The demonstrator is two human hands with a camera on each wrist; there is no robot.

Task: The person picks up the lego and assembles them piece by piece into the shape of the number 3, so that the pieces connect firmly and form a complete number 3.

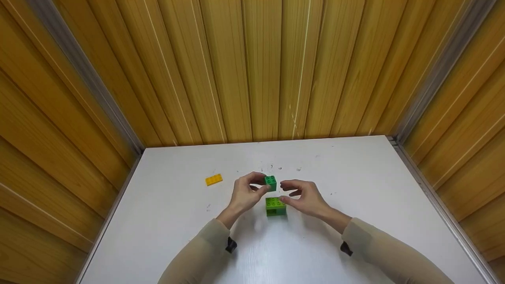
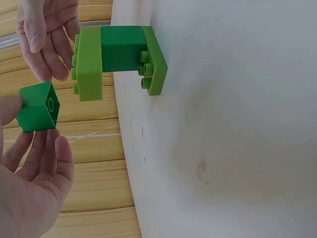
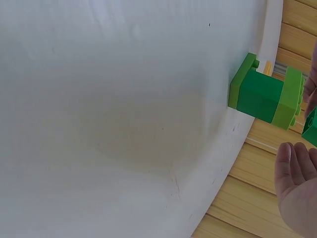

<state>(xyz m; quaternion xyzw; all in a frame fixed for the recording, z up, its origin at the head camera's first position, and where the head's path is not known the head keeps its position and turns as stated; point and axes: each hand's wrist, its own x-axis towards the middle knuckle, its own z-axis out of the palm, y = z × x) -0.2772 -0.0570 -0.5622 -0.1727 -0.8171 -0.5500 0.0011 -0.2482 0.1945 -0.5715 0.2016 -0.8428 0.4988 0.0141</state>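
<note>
My left hand (image 1: 245,194) pinches a dark green 2x2 toy building brick (image 1: 270,183) between thumb and fingers, with its studs facing up. In the left wrist view the hollow underside of this brick (image 2: 38,107) shows. A small stack of bricks (image 1: 275,206) stands on the table just below it. Seen from the left wrist, the stack has a light green brick (image 2: 89,64) on top, a dark green brick (image 2: 121,48) in the middle and a light green base plate (image 2: 157,62). My right hand (image 1: 305,197) holds nothing, its fingers loosely bent, the thumb tip overlapping the stack's top right corner.
A yellow studded plate (image 1: 214,180) lies on the white table (image 1: 165,221), left of my left hand. Wood-patterned walls (image 1: 260,71) enclose the table at the back and both sides. Dark marks dot the tabletop behind the hands.
</note>
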